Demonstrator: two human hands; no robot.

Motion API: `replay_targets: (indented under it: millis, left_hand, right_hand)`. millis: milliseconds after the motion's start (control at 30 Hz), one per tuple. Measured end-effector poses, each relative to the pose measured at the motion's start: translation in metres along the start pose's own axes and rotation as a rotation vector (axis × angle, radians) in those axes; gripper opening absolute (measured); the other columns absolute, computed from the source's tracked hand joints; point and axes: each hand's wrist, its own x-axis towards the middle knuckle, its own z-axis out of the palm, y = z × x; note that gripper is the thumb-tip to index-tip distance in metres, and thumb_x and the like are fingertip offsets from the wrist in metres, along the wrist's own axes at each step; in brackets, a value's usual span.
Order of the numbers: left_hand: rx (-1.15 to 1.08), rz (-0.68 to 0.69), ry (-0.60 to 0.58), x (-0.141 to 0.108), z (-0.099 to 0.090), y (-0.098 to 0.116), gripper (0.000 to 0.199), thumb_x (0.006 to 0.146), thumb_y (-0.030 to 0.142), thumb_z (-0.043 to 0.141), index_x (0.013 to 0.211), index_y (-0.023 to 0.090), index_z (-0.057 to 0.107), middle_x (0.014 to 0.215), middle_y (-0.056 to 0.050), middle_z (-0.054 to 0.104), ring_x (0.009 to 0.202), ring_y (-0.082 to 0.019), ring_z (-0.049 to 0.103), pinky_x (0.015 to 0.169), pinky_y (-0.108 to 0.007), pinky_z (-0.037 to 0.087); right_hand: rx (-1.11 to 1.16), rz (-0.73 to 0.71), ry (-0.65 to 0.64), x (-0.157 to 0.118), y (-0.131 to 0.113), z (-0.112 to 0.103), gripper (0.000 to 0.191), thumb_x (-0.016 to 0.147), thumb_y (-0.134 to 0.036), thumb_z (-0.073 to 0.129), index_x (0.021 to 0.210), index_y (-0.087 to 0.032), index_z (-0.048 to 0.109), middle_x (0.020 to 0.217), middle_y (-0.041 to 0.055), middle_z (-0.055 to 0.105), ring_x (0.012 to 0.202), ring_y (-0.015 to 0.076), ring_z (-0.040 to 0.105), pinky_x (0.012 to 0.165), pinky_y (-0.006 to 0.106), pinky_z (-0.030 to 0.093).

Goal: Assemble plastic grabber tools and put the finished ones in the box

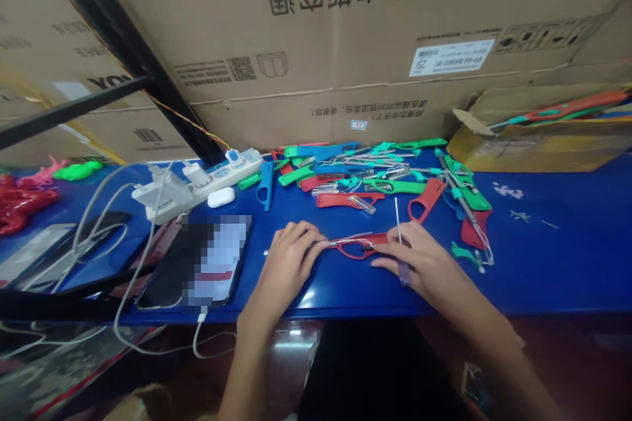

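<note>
On the blue table lies a red lighter casing [351,250] with thin white wires along it. My left hand [295,253] pinches the metal tube at its left end. At its right end, my right hand [417,253] has thumb and fingers closed around a screwdriver [403,270], whose clear purplish handle hangs below the fingers and whose shaft points up. Those fingertips also touch the casing near a small dark part. Beyond both hands is a pile of red, green and blue lighter casings [345,199] with metal tubes and clear tanks.
A cut-open cardboard box [538,145] with more lighters stands at the back right. Left are a power strip [222,174] with chargers, a white earphone case [220,197], a phone [217,263] and cables. Large cartons [316,46] wall off the back.
</note>
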Motion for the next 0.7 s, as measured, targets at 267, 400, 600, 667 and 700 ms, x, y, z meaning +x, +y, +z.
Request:
replay_targets:
  millis: [267,400,600,667,700]
  left_hand:
    - [0.008,-0.021,0.013,0.0002,0.0008,-0.0005,0.023,0.103,0.038,0.050,0.099,0.025,0.069,0.106,-0.002,0.068,0.097,-0.021,0.059,0.084,-0.037,0.039]
    - [0.008,-0.023,0.023,0.0007,0.0002,0.0011,0.021,0.103,0.036,0.051,0.099,0.026,0.069,0.106,-0.002,0.069,0.098,-0.022,0.059,0.083,-0.036,0.039]
    - [0.019,-0.025,0.011,0.0001,0.0000,0.0014,0.021,0.103,0.036,0.051,0.100,0.024,0.069,0.106,-0.002,0.068,0.098,-0.022,0.059,0.082,-0.036,0.039]
    - [0.019,-0.022,0.012,-0.0002,0.0002,0.0013,0.022,0.103,0.037,0.051,0.100,0.024,0.069,0.106,-0.003,0.068,0.098,-0.022,0.059,0.082,-0.036,0.040]
    - [0.017,-0.021,0.012,-0.0003,0.0003,0.0013,0.022,0.103,0.037,0.051,0.100,0.024,0.069,0.106,-0.003,0.068,0.098,-0.022,0.059,0.082,-0.036,0.040]
  right_hand:
    - [-0.134,0.028,0.003,-0.0031,0.0015,0.0016,0.022,0.098,-0.028,0.058,0.113,-0.020,0.073,0.081,0.0050,0.060,0.077,0.0191,0.052,0.075,0.036,0.044]
    - [-0.166,0.039,0.015,-0.0044,-0.0005,0.0016,0.023,0.099,-0.028,0.056,0.115,-0.017,0.070,0.083,0.0053,0.063,0.078,0.0195,0.053,0.079,0.038,0.045]
    - [-0.198,0.033,0.004,-0.0038,-0.0017,0.0023,0.020,0.101,-0.023,0.053,0.109,-0.017,0.070,0.084,0.0063,0.065,0.080,0.0204,0.054,0.079,0.037,0.045]
    - [-0.256,0.004,-0.002,-0.0045,-0.0015,0.0031,0.020,0.100,-0.020,0.052,0.107,-0.016,0.071,0.083,0.0066,0.065,0.079,0.0212,0.055,0.077,0.036,0.044]
    - [-0.296,-0.015,-0.007,-0.0050,-0.0015,0.0033,0.020,0.100,-0.017,0.051,0.106,-0.015,0.071,0.083,0.0068,0.065,0.080,0.0217,0.055,0.076,0.036,0.043]
